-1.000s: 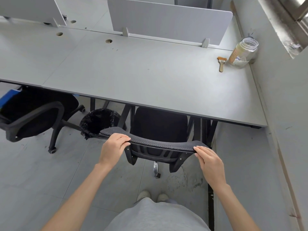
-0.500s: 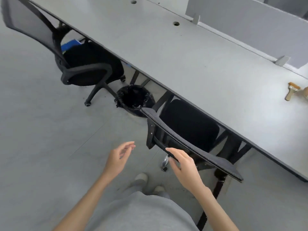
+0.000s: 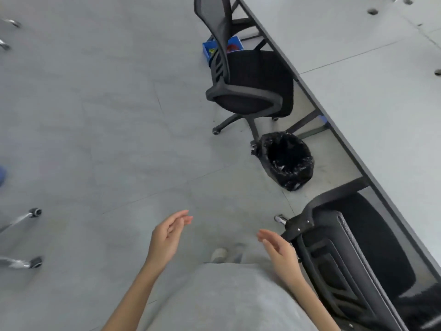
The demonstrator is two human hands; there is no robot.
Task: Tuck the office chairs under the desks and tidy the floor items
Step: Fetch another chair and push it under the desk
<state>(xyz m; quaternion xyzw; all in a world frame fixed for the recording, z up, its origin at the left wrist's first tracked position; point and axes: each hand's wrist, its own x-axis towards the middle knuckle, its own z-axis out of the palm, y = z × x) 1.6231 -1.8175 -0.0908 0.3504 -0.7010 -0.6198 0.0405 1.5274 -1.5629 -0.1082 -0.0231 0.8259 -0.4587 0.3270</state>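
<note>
Both hands hang free over the floor [image 3: 95, 130], holding nothing: the left hand [image 3: 167, 237] at about 7 o'clock with fingers loosely extended, the right hand [image 3: 279, 252] at 5 o'clock, fingers relaxed, just beside the backrest of the near chair [image 3: 346, 259]. That chair sits at 4 o'clock, seat partly under the desk [image 3: 372, 91]. The far chair [image 3: 248, 84] stands at 1 o'clock, seat only partly under the desk edge. Between them sits a black-lined bin [image 3: 286, 161]; a blue box [image 3: 210, 47] lies behind the far chair.
</note>
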